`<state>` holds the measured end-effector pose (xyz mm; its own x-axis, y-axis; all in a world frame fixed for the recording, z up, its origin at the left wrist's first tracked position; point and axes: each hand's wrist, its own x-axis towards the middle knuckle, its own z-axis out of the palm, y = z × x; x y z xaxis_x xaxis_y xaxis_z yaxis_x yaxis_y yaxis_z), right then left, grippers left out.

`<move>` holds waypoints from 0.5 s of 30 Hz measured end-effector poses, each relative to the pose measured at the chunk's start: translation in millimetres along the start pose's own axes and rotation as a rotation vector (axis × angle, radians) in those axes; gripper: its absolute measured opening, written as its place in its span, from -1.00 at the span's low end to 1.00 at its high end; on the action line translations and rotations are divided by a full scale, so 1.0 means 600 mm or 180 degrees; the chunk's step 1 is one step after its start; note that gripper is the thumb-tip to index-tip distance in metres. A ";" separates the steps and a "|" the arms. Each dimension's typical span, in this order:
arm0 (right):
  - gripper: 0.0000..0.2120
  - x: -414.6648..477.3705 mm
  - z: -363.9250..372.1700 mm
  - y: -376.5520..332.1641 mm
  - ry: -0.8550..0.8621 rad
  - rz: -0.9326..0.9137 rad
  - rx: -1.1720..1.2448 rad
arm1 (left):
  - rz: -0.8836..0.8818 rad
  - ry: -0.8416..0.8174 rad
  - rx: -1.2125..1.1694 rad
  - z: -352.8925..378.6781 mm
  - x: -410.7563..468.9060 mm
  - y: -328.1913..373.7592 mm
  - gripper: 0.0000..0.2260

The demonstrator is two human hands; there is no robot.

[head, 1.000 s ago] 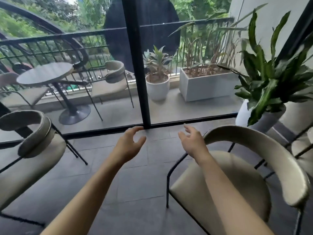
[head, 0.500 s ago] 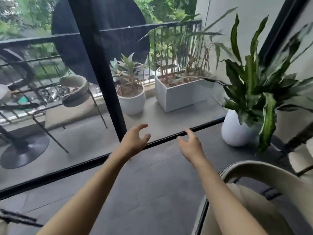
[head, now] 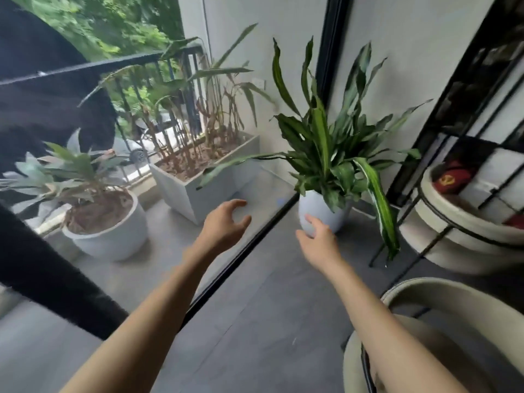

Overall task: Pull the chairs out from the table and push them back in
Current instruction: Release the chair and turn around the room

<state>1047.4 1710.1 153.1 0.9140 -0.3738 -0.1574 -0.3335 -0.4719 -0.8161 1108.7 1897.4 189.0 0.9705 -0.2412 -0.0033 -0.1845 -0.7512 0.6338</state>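
A cream chair [head: 442, 304] with a curved backrest and black metal frame fills the lower right corner, under my right forearm. A second cream chair [head: 465, 231] stands at the right edge beyond it, with something red behind its backrest. My left hand [head: 224, 225] and my right hand [head: 320, 239] are both stretched forward over the grey floor, fingers apart, holding nothing. Neither hand touches a chair. No table is in view.
A leafy plant in a round white pot [head: 323, 211] stands just past my right hand. Behind the glass door's black frame [head: 243, 251] are a round white planter [head: 113, 234], a rectangular white planter [head: 204, 182] and a black railing [head: 119, 61].
My view has swung to the right. The outdoor table and the left chair have left the frame, and the second chair at the right has come in. Both hands stay open and raised.
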 end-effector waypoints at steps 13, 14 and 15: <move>-0.52 0.118 -0.186 0.129 0.1972 0.1339 0.0147 | 0.1840 -0.1533 0.0001 0.240 0.278 0.258 -0.65; -0.52 0.125 -0.203 0.144 0.2121 0.1418 0.0192 | 0.1955 -0.1644 0.0026 0.265 0.286 0.284 -0.65; -0.53 0.132 -0.219 0.159 0.2258 0.1497 0.0239 | 0.2049 -0.1774 0.0027 0.289 0.292 0.311 -0.64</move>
<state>1057.5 1530.8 135.8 0.3151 -0.9409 -0.1241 -0.6029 -0.0975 -0.7918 1217.6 1608.3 172.9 0.4580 -0.8886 -0.0259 -0.6776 -0.3678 0.6368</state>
